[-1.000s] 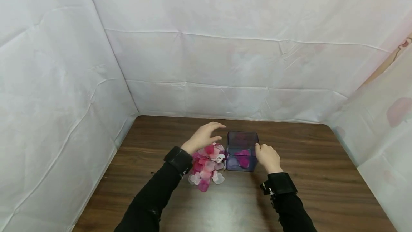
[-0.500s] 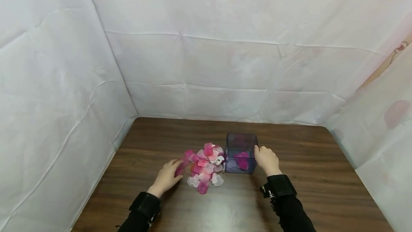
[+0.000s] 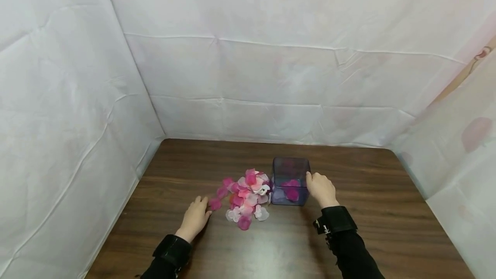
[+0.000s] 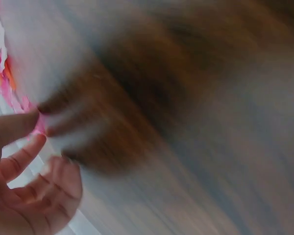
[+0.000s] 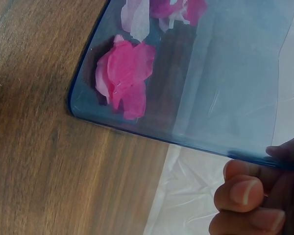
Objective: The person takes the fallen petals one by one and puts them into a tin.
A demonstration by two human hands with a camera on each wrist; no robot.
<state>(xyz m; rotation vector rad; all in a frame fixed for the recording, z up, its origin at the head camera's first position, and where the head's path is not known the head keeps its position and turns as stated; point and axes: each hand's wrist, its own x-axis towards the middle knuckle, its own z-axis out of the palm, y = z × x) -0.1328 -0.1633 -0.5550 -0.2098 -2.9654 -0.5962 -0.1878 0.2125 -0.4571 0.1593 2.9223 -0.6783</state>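
A pile of pink, red and white artificial flower petals (image 3: 246,201) lies mid-table. Some darker pink petals (image 3: 215,203) trail off its left side. Just left of these my left hand (image 3: 195,218) is low over the table, fingers loosely bent and apart; in the left wrist view, pink shows behind the thumb (image 4: 19,128) and index fingertips. My right hand (image 3: 322,189) pinches the right wall of a clear bluish-purple plastic box (image 3: 290,171), thumb inside and fingers outside. Inside that box, several pink and pale petals (image 5: 125,76) rest at the bottom.
The box stands upright on the brown wood-grain table (image 3: 372,210), close beside the pile's right side. White sheeting (image 3: 248,72) hangs behind and along both sides of the table.
My left hand has gone from above the pile, near the box, down to its left side, and some pink petals now lie further left. The right hand stays on the box.
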